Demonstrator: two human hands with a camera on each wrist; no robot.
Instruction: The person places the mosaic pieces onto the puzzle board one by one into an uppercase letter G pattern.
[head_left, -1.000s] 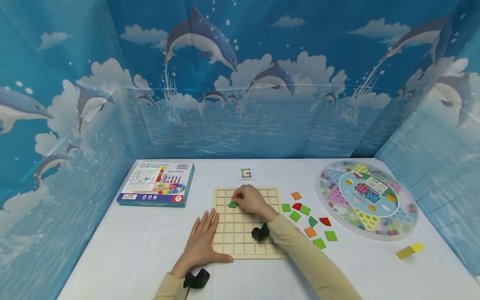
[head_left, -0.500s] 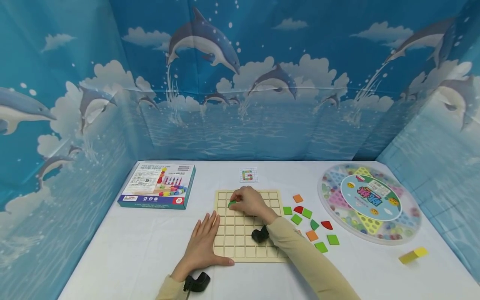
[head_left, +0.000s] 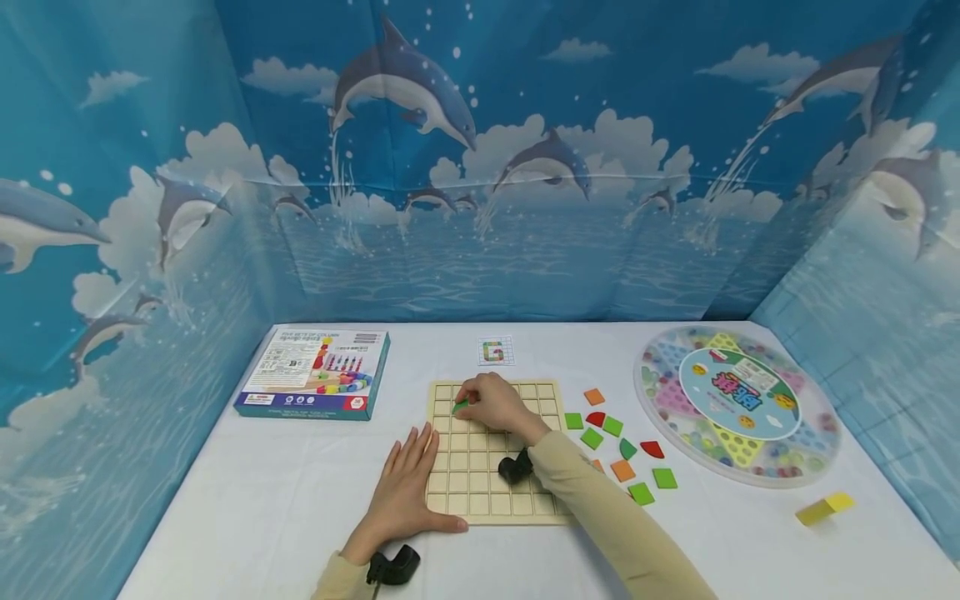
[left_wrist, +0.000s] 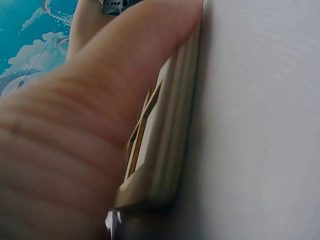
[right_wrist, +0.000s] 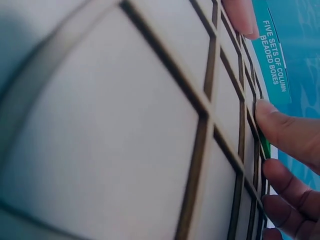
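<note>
On the white table lies a wooden board (head_left: 480, 483) with a square grid of shallow cells. My right hand (head_left: 498, 404) reaches over its far left part and pinches a small green piece (head_left: 460, 407) between thumb and fingers. The piece is tilted and partly covered by the fingers; its full shape cannot be told. In the right wrist view only a sliver of the green piece (right_wrist: 266, 148) shows between thumb and fingers. My left hand (head_left: 405, 492) lies with straight, spread fingers along the board's left edge, its thumb at the near edge.
Loose green squares (head_left: 592, 438), orange squares (head_left: 622, 471) and red quarter-round pieces (head_left: 652, 450) lie right of the board. A pattern card (head_left: 496, 351) is behind it. Around stand a boxed bead set (head_left: 311, 371), a round game case (head_left: 738, 392) and a yellow block (head_left: 825, 508).
My right hand has shifted slightly left, and the green piece in its fingers has tipped up from lying flatter. The left hand stays where it was.
</note>
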